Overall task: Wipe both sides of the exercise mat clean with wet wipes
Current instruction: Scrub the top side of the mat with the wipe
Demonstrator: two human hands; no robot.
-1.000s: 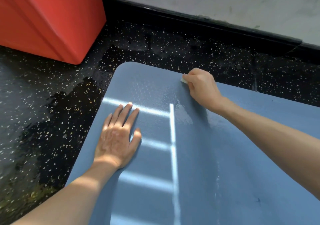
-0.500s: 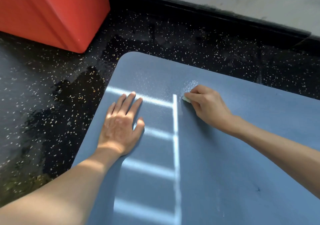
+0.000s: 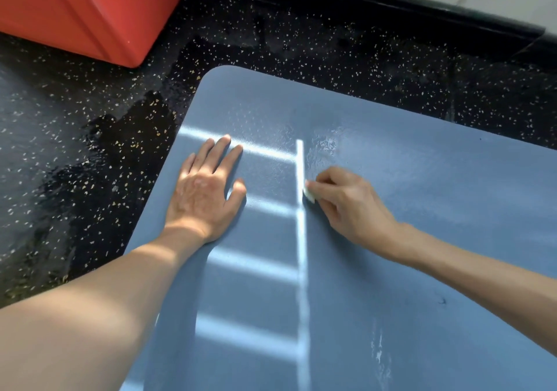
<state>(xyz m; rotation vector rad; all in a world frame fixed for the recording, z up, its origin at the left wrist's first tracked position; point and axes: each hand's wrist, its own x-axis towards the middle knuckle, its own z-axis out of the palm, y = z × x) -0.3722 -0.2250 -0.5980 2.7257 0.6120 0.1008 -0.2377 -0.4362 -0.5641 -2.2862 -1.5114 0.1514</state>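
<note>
At far left a red block [image 3: 75, 8] stands on the dark speckled floor [image 3: 75, 164], apart from my work. My left hand [image 3: 205, 192] lies flat, fingers straight and slightly spread, palm pressing on the exercise mat [image 3: 422, 210] near its left edge; I take it to be pinning the mat so it won't slide. The blue mat lies spread on the floor, its rounded corner pointing toward the red block, with sun stripes across it. Just right of the long bright stripe, my right hand [image 3: 346, 204] has its fingers curled round a small folded wet wipe [image 3: 309, 194], holding it against the mat. Beyond that hand a damp sheen [image 3: 325, 143] glistens on the surface.

I judge I am midway through wiping this upward face, near the corner. I cannot tell whether the other face is done. The next move calls for firm, overlapping strokes toward the right, where the mat looks dry and a small dark speck [image 3: 442, 301] sits, with my left hand bracing throughout.
</note>
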